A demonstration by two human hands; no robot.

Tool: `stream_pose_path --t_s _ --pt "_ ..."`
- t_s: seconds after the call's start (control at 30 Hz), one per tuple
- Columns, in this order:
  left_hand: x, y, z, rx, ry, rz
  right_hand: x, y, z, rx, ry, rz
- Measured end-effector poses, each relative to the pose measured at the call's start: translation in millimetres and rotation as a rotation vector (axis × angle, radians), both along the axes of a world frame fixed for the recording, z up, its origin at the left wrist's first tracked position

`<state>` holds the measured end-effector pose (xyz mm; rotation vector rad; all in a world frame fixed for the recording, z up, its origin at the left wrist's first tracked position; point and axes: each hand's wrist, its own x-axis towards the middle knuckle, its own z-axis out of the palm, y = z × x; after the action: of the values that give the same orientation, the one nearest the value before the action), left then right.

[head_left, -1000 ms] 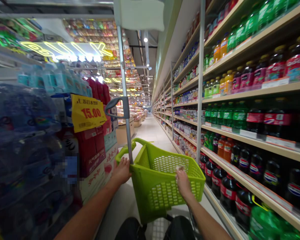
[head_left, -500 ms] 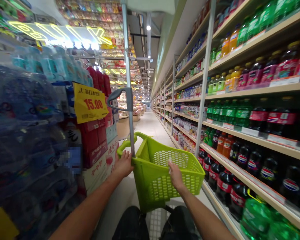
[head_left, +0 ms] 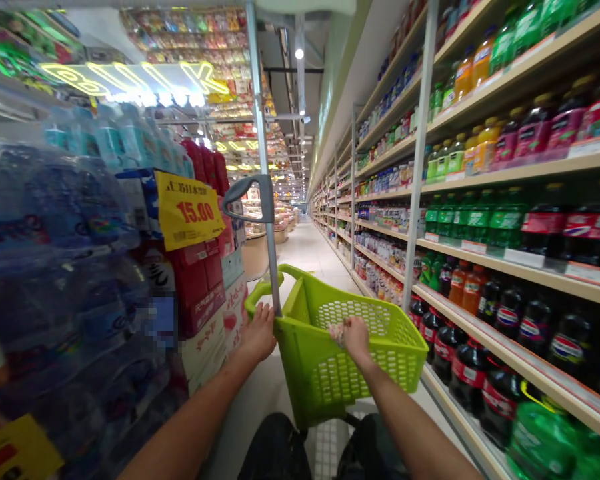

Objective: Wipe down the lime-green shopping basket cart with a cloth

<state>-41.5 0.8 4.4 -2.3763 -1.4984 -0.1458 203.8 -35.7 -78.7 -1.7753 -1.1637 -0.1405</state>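
Left grip [head_left: 261, 331] touches the green basket [head_left: 310, 383] edge, closure indeterminable; right grip [head_left: 356, 335] holds a crumpled wad [head_left: 336, 333] near the rim, aisle floor [head_left: 307, 248] stretching ahead.

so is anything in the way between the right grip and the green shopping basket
Nothing visible blocks it: the right grip, closed on a small crumpled pale item, is at the near side of the green shopping basket. Whether they touch is unclear. The grey pull handle stands to the left, outside that path.
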Motion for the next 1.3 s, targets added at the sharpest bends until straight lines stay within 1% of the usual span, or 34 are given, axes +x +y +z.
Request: stream_pose_path --t_s 0.07,0.17,0.23,0.27,0.33,0.4,0.47,0.53,0.6,0.63,0.67,0.7,0.8,0.87,0.9,0.97,1.0,1.03,1.1,1.13,1.17,1.2,1.3 --pt "0 -1 -1.2 0.015 0.012 -0.012 -16 -1 -4.3 0.025 -0.042 0.025" --pt "0 -2 -2.2 0.029 0.021 -0.007 -36 -7 -13.3 0.036 -0.141 0.142" --pt "0 -1 -2.2 0.032 0.032 -0.007 -36 -12 -20.4 -0.002 -0.275 0.242" --pt "-1 0 -2.3 0.034 0.040 -0.010 -31 -15 -23.8 -0.036 -0.346 0.277" --pt "-2 2 -2.7 0.042 0.053 -0.024 -9 -25 -29.4 -0.110 -0.449 0.303" --pt "-3 4 -3.7 0.051 0.054 -0.037 25 -40 -33.0 -0.164 -0.456 0.256" --pt "-3 6 -4.4 0.060 0.044 -0.044 65 -60 -34.6 -0.199 -0.416 0.160" --pt "0 5 -4.2 0.060 0.028 -0.042 98 -78 -33.7 -0.237 -0.366 0.025" --pt "4 4 -2.9 0.047 0.011 -0.029 112 -84 -30.4 -0.268 -0.324 -0.084" --pt "6 3 -2.0 0.037 0.003 -0.021 109 -80 -28.0 -0.278 -0.315 -0.108" --pt "8 1 -1.0 0.027 -0.002 -0.013 99 -72 -25.4 -0.286 -0.316 -0.105" --pt "10 0 -0.1 0.018 -0.005 -0.006 84 -61 -22.9 -0.289 -0.325 -0.079" --pt "10 -3 1.3 0.005 0.005 -0.011 29 -24 -17.0 -0.272 -0.373 0.059" --pt "7 -4 1.1 0.011 0.020 -0.030 9 -14 -16.6 -0.242 -0.401 0.116" --pt "5 -4 0.8 0.016 0.025 -0.044 9 -16 -18.0 -0.230 -0.406 0.118" --pt "2 -4 -0.2 0.021 0.022 -0.064 28 -30 -23.2 -0.219 -0.377 0.083" --pt "0 -5 -0.7 0.022 0.012 -0.074 42 -39 -26.2 -0.222 -0.298 0.013" --pt "0 -5 -1.1 0.020 -0.002 -0.082 57 -46 -28.6 -0.225 -0.219 -0.014" --pt "1 -7 -1.4 0.012 -0.038 -0.092 76 -54 -29.4 -0.218 -0.196 0.019" --pt "2 -9 -1.1 0.007 -0.058 -0.094 75 -52 -27.6 -0.207 -0.204 0.057" --pt "4 -10 -0.4 0.001 -0.079 -0.095 68 -47 -24.6 -0.191 -0.223 0.102" --pt "5 -11 0.5 -0.006 -0.099 -0.095 53 -39 -20.7 -0.169 -0.237 0.149" --pt "4 -10 5.3 -0.008 -0.147 -0.137 -18 -6 -7.2 -0.088 -0.279 0.296"
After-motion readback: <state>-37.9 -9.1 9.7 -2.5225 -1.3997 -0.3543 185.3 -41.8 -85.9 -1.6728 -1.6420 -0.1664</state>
